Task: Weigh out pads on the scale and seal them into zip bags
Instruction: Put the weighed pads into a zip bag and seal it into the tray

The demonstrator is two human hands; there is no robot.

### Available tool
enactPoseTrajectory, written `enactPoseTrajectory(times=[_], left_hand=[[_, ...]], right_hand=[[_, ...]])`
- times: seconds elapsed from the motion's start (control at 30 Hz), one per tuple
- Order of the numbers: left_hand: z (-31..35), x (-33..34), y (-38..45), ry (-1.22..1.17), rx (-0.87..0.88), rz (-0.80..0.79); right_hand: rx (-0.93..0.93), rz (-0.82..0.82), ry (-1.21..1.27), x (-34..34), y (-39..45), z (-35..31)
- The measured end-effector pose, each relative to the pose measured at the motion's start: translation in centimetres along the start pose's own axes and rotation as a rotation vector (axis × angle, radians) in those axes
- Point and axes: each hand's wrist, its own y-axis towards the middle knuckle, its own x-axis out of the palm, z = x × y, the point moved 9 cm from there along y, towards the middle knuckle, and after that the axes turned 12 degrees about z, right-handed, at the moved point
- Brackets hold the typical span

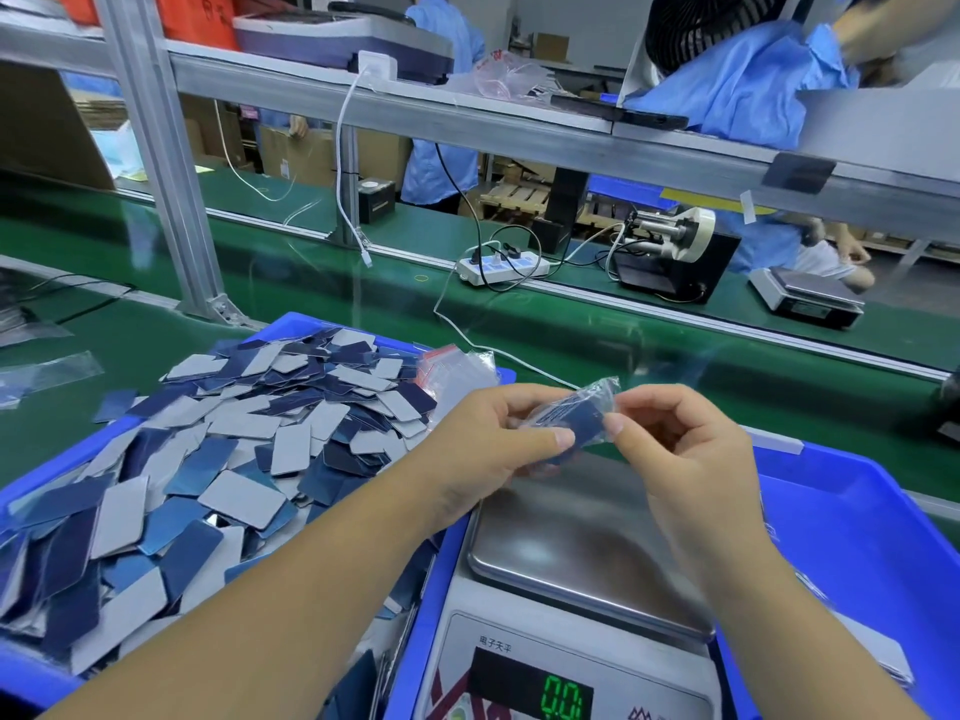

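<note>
We hold a small clear zip bag (569,418) with dark blue pads inside it, up in the air between our 2 hands. Our left hand (488,449) grips the bag's left end, thumb curled over the front and fingers wrapped behind it. Our right hand (675,449) pinches the bag's right edge between thumb and forefinger, the other fingers loosely curled beneath. The bag's open, crumpled top sticks up just above our right thumb.

Directly below both hands sits the scale (566,589); its steel pan carries nothing, and the green display nearer our body reads 0.0. Under our left forearm and spreading out to the left of that hand lies a blue tray (31,683) heaped with loose pads (249,459), some showing a grey face, others blue. Just beyond our left hand, at the tray's far corner, rests a stack of empty zip bags (457,368) with red strips. To the right of our right hand, and touching nothing we hold, stands a second blue bin (857,537).

Farther beyond both hands runs the green conveyor belt (649,330), with a white power strip (503,267) and a black machine (675,257) at its far side.
</note>
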Motion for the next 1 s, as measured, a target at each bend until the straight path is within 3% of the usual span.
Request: enactPoseTrajectory(times=[0.13,0.33,0.63,0.8,1.0], left_hand=[[-0.4,0.3,0.1,0.302,0.110,0.029],[-0.4,-0.7,0.5,0.230,0.088,0.075],[-1.0,-0.7,0.5,0.165,-0.006,0.086],[-0.8,-1.5,0.6,0.121,-0.011,0.157],[-0.5,-1.3,0.3,0.078,-0.036,0.137]], right_hand=[[-0.185,-0.043,-0.190,0.6,-0.4,-1.2],[0.006,-0.107,-0.103,0.5,0.2,0.5],[0.069,-0.047,0.006,-0.1,0.6,1.0],[0.072,-0.101,-0.012,0.3,0.5,1.4],[0.072,-0.176,0.007,1.1,0.0,1.5]])
